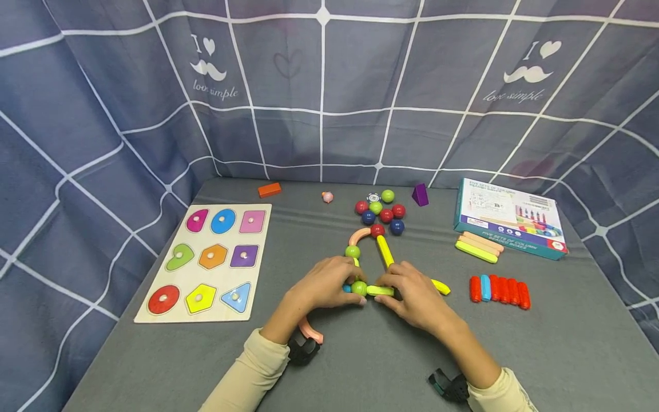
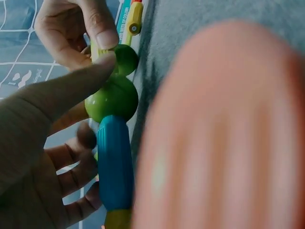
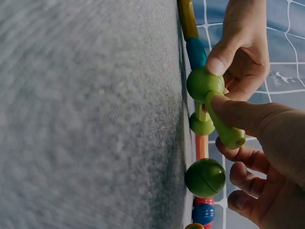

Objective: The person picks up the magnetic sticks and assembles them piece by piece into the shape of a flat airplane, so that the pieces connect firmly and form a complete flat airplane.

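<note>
My left hand point(image 1: 333, 280) pinches a green ball point(image 1: 359, 288) between thumb and fingers. A blue rod point(image 2: 116, 162) joins the ball on its left side, mostly hidden by that hand in the head view. With thumb and fingers my right hand point(image 1: 414, 294) pinches a short yellow-green rod point(image 1: 380, 290), its end against the ball. Beyond the hands, a pink curved piece point(image 1: 359, 235) links a red ball point(image 1: 377, 230) to another green ball point(image 1: 352, 252). From the red ball a yellow rod point(image 1: 384, 250) runs toward my right hand.
A shape puzzle board point(image 1: 208, 263) lies left. Loose red, blue and green balls point(image 1: 386, 215) sit behind the hands. To the right are a toy box point(image 1: 509, 217), yellow-green and pink sticks point(image 1: 479, 247) and a row of red and blue rods point(image 1: 499, 290). A pink curved piece point(image 1: 310, 332) lies near my left wrist.
</note>
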Demonstrator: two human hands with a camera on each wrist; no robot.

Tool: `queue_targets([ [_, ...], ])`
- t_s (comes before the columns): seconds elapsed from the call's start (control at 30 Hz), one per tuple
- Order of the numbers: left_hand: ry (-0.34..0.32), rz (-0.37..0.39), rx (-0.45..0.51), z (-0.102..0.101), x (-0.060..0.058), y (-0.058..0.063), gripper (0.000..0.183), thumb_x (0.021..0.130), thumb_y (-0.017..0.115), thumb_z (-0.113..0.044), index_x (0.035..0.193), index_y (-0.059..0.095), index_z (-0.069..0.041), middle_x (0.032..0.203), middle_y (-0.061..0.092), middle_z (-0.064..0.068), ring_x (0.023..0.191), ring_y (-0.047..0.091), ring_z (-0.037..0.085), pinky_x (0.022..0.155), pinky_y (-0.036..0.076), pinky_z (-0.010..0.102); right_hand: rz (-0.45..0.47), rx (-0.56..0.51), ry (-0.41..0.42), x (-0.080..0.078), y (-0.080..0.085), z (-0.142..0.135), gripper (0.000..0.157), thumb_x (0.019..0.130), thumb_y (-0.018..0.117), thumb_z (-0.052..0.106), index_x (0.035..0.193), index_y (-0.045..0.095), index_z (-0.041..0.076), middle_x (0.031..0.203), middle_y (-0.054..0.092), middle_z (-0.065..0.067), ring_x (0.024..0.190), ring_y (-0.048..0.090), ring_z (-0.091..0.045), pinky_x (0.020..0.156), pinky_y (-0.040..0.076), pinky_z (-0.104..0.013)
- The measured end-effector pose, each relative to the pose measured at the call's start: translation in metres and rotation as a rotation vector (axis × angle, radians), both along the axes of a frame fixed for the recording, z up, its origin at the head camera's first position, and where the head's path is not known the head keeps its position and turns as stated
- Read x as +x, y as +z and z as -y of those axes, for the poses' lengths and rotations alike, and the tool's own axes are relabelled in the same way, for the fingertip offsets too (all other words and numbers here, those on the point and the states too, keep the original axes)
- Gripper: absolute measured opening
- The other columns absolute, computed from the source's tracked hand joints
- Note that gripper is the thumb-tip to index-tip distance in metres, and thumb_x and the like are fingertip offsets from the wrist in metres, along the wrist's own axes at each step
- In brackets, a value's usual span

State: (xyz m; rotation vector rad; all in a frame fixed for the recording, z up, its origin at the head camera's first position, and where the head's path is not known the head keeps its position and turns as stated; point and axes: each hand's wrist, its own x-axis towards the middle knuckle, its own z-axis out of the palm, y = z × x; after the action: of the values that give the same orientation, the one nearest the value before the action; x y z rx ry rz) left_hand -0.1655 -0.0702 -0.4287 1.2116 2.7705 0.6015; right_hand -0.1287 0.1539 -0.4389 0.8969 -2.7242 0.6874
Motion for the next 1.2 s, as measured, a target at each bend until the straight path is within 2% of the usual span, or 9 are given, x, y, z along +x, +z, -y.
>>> queue_targets([
  [0.1, -0.001, -0.025, -0.017, -0.006, 0.001, -0.003, 0.031, 0.074, 0.078, -0.048, 0.096, 0.072, -0.027, 0.075, 0.049, -0.008, 0.061, 0.04, 0.005, 0.053, 0.032, 0.022, 0.004, 0.002, 0.014, 0.0, -0.001, -0.001, 0.019, 0.078, 0.079, 0.032, 0.091, 0.071, 0.021, 0.091, 0.058, 0.012, 0.081, 0.045, -0.005, 0.064, 0.042, -0.026],
  [0.33, 0.005, -0.075, -0.042, -0.013, 0.004, -0.007, 0.022, 0.079, 0.075, -0.043, 0.093, 0.073, -0.025, 0.071, 0.043, -0.01, 0.057, 0.037, 0.006, 0.051, 0.029, 0.023, 0.001, -0.014, 0.024, -0.003, -0.005, -0.001, 0.02, 0.076, 0.08, 0.032, 0.091, 0.072, 0.021, 0.091, 0.053, 0.011, 0.082, 0.045, -0.004, 0.066, 0.042, -0.027],
  [0.47, 0.022, -0.107, -0.044, -0.014, 0.005, -0.008, 0.022, 0.08, 0.074, -0.043, 0.091, 0.073, -0.024, 0.069, 0.042, -0.01, 0.054, 0.037, 0.006, 0.051, 0.029, 0.024, 0.03, 0.008, 0.0, -0.006, -0.004, -0.007, 0.03, 0.073, 0.082, 0.036, 0.099, 0.072, 0.023, 0.096, 0.045, 0.009, 0.083, 0.044, -0.007, 0.064, 0.04, -0.027],
  [0.6, 0.046, -0.125, -0.058, -0.015, 0.006, -0.008, 0.024, 0.08, 0.074, -0.044, 0.089, 0.074, -0.023, 0.069, 0.043, -0.011, 0.054, 0.037, 0.006, 0.053, 0.029, 0.025, 0.087, 0.051, -0.069, -0.007, -0.001, -0.017, 0.04, 0.072, 0.084, 0.033, 0.109, 0.07, 0.026, 0.105, 0.041, 0.006, 0.088, 0.043, -0.013, 0.061, 0.039, -0.029],
  [0.7, 0.069, -0.133, -0.065, -0.015, 0.006, -0.007, 0.023, 0.079, 0.074, -0.043, 0.089, 0.075, -0.023, 0.07, 0.045, -0.012, 0.055, 0.039, 0.006, 0.054, 0.03, 0.025, 0.115, 0.084, -0.099, -0.008, 0.0, -0.024, 0.04, 0.075, 0.082, 0.025, 0.113, 0.068, 0.025, 0.109, 0.045, 0.004, 0.091, 0.047, -0.015, 0.064, 0.043, -0.033],
  [0.87, 0.117, -0.181, -0.066, -0.016, 0.006, -0.005, 0.019, 0.078, 0.075, -0.039, 0.089, 0.076, -0.023, 0.074, 0.053, -0.013, 0.06, 0.044, 0.004, 0.054, 0.035, 0.027, 0.132, 0.086, -0.084, -0.009, 0.001, -0.028, 0.037, 0.081, 0.077, 0.016, 0.115, 0.066, 0.021, 0.107, 0.052, 0.004, 0.092, 0.053, -0.014, 0.077, 0.047, -0.04],
  [1.0, 0.148, -0.205, -0.081, -0.016, 0.006, -0.004, 0.018, 0.077, 0.075, -0.037, 0.089, 0.077, -0.024, 0.078, 0.058, -0.012, 0.064, 0.047, 0.004, 0.057, 0.039, 0.029, 0.115, 0.066, -0.076, -0.009, 0.002, -0.027, 0.034, 0.082, 0.076, 0.019, 0.114, 0.066, 0.02, 0.104, 0.054, 0.006, 0.091, 0.053, -0.014, 0.079, 0.046, -0.04],
  [1.2, 0.153, -0.232, -0.12, -0.017, 0.007, -0.003, 0.017, 0.075, 0.077, -0.037, 0.087, 0.076, -0.025, 0.077, 0.056, -0.012, 0.064, 0.049, 0.006, 0.06, 0.041, 0.032, 0.113, 0.036, -0.051, -0.006, 0.004, -0.023, 0.033, 0.08, 0.077, 0.025, 0.11, 0.067, 0.019, 0.1, 0.055, 0.007, 0.089, 0.054, -0.014, 0.078, 0.046, -0.039],
])
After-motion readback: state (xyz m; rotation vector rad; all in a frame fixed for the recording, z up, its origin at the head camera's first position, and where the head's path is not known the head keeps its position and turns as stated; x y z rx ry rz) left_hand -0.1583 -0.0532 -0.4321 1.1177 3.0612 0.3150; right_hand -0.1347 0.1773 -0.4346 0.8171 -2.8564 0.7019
